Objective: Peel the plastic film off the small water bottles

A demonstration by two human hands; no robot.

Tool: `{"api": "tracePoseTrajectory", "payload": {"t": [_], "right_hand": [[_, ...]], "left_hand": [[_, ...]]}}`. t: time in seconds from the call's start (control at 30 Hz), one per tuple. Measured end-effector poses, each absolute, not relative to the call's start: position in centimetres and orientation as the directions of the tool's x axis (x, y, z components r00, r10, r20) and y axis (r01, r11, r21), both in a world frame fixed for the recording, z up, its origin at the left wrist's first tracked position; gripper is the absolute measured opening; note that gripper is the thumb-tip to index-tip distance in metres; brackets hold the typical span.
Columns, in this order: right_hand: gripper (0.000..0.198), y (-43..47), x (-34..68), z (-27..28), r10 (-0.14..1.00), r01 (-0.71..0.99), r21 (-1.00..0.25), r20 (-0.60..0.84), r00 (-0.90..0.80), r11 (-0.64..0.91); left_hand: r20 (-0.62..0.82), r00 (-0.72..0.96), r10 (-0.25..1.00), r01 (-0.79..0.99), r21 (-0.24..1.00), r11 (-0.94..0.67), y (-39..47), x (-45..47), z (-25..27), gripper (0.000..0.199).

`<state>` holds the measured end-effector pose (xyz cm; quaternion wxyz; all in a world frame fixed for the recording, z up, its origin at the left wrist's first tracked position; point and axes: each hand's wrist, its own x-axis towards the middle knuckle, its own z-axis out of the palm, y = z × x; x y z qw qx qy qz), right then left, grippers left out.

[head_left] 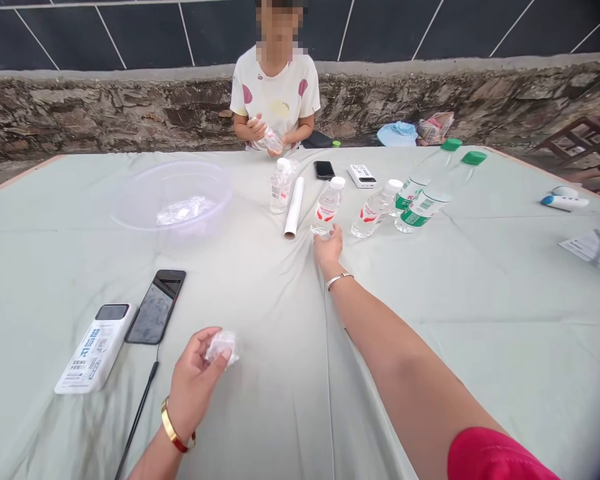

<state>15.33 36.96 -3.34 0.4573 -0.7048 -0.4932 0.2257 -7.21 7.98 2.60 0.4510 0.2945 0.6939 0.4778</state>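
Note:
My left hand (200, 367) is closed on a crumpled wad of clear plastic film (223, 348), above the near part of the table. Stretched far forward, my right hand (329, 247) is at the foot of a small clear water bottle (327, 205) with a white cap and red-and-white label. Its fingers are apart around the near side of the base; whether they touch the bottle I cannot tell. Left of this bottle lies a white roll (294, 208), with another small bottle (281, 187) beside it. A third small bottle (375, 210) stands to the right.
Two taller green-capped bottles (423, 208) stand farther right. A translucent basin (125, 207) holds clear plastic. Near my left hand lie a phone (156, 308), a white power bank (93, 350) and a black cord (139, 417). Across the table, a person (275, 87) holds a bottle (271, 140).

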Motion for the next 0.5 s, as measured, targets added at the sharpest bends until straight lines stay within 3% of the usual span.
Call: {"api": "tracePoseTrajectory", "payload": {"t": [0.13,0.2,0.3,0.4,0.5], "right_hand": [[0.054,28.9,13.9,-3.4,0.968,0.418,-0.904,0.023,0.251,-0.087],[0.048,25.0,13.3,-3.5,0.989,0.419,-0.907,0.023,0.143,-0.039],[0.038,21.4,13.1,-3.4,0.998,0.495,-0.866,0.061,-0.023,0.064],[0.032,20.7,13.2,-3.3,0.987,0.538,-0.829,0.107,-0.117,0.154],[0.030,20.8,13.2,-3.2,0.980,0.570,-0.799,0.132,-0.145,0.192]], "left_hand": [[-0.345,-0.392,0.853,-0.135,0.939,0.318,15.3,-10.3,5.6,0.051],[-0.378,-0.389,0.840,-0.186,0.925,0.330,19.2,-12.0,8.0,0.041],[-0.354,-0.465,0.811,-0.324,0.921,0.216,24.3,-14.6,12.2,0.029],[-0.343,-0.475,0.811,-0.403,0.903,0.146,26.2,-15.5,15.1,0.044],[-0.272,-0.440,0.856,-0.322,0.937,0.132,22.8,-13.0,13.5,0.044]]}}
